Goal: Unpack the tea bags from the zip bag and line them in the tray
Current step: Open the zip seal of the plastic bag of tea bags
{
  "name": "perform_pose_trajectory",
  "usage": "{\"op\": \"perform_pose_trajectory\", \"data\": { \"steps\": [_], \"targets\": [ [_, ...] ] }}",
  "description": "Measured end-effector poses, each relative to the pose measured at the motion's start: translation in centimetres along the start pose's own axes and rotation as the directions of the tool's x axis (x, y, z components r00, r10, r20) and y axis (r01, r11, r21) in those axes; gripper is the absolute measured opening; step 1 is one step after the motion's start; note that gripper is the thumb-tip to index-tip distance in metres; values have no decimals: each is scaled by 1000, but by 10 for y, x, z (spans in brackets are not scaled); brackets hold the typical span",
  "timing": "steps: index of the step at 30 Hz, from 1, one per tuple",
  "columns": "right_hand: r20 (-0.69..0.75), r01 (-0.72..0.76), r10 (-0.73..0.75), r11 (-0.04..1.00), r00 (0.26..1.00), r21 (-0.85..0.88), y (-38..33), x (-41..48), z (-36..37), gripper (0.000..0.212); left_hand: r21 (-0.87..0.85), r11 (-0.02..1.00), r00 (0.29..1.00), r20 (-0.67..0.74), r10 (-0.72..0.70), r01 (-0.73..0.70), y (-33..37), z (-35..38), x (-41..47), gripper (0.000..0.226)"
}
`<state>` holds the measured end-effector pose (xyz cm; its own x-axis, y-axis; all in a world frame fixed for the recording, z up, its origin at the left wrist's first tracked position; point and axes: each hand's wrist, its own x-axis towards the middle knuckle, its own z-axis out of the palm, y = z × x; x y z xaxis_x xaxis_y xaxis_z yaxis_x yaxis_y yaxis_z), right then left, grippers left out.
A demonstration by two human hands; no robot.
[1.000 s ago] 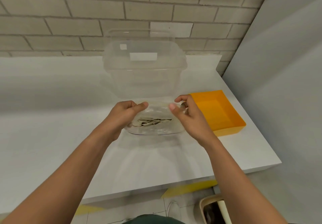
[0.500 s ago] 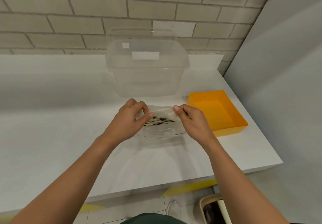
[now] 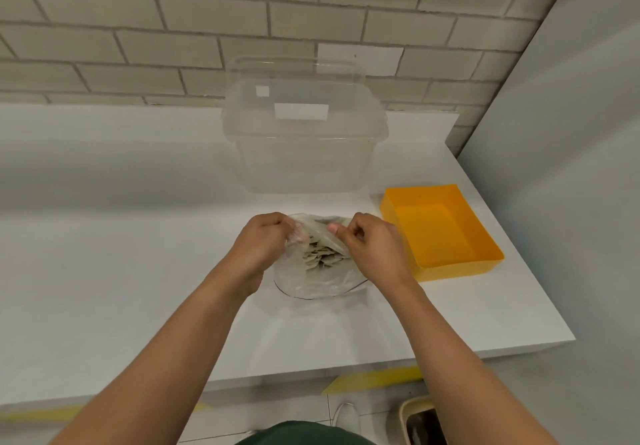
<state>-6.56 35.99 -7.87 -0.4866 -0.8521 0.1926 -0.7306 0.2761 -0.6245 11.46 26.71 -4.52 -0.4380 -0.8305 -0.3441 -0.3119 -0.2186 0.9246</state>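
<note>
Each hand pinches one lip of the zip bag (image 3: 311, 282) mouth between thumb and curled fingers, left hand (image 3: 261, 244) at 9 o'clock and right hand (image 3: 372, 247) at 3 o'clock (the seal looks parted). The tea bags (image 3: 320, 257) lie heaped inside, just below the pinches. The orange tray (image 3: 460, 270) sits near at 3 o'clock, closer to the right hand, and a clear tub (image 3: 304, 154) stands beyond at 12 o'clock.

One zip bag (image 3: 313, 283), one tray (image 3: 446, 237), one clear tub (image 3: 304, 157).
</note>
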Motion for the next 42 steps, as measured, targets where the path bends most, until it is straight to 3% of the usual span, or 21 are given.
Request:
{"op": "perform_pose_trajectory", "data": {
  "steps": [5,8,13,16,18,20,22,26,28,30,32,34,36,39,42],
  "targets": [
    [1,30,-30,993,1000,-117,2,-1,6,54,-192,975,990,-54,-127,115,3,13,-2,29],
    [-25,30,-35,978,999,-207,4,-3,7,47,-132,984,988,-86,-132,120,4,20,-1,18],
    [-215,262,-349,900,912,-350,11,-18,4,46,-25,998,990,-128,-64,61,-1,24,8,24],
    [-125,362,-466,806,876,-467,11,-31,-3,46,-9,999,993,-108,-40,40,-4,21,11,31],
    [-49,333,-403,814,914,-476,16,-37,-1,42,-7,998,997,-53,-56,56,-6,17,16,35],
    [-18,296,-333,861,943,-414,21,-38,2,24,16,997,997,-20,-75,75,-8,14,19,32],
    [-19,213,-225,944,974,-253,24,-40,3,13,73,996,999,-31,-42,44,-9,13,20,35],
    [-5,-72,73,994,997,85,19,-39,2,23,306,943,986,-60,153,-128,-14,14,8,54],
    [-25,-134,139,978,990,158,17,-38,4,26,501,807,917,-61,394,-313,-24,13,1,65],
    [-69,-160,176,967,982,198,14,-38,8,27,731,497,753,34,658,-468,-36,10,-2,61],
    [-91,-189,216,952,972,240,10,-37,12,25,831,209,601,178,779,-516,-41,7,-4,41],
    [-81,-228,257,937,963,263,7,-36,17,20,842,67,538,279,795,-536,-45,2,-5,24],
    [-78,-236,265,935,961,265,5,-35,21,17,862,52,613,315,725,-505,-44,-2,-10,15],
    [-64,-212,237,940,969,269,0,-36,26,15,923,235,886,184,425,-305,-39,-4,-16,32],
    [-38,-184,202,944,979,274,-2,-37,30,13,916,333,945,118,306,-223,-41,-1,-17,60]
  ]
}}
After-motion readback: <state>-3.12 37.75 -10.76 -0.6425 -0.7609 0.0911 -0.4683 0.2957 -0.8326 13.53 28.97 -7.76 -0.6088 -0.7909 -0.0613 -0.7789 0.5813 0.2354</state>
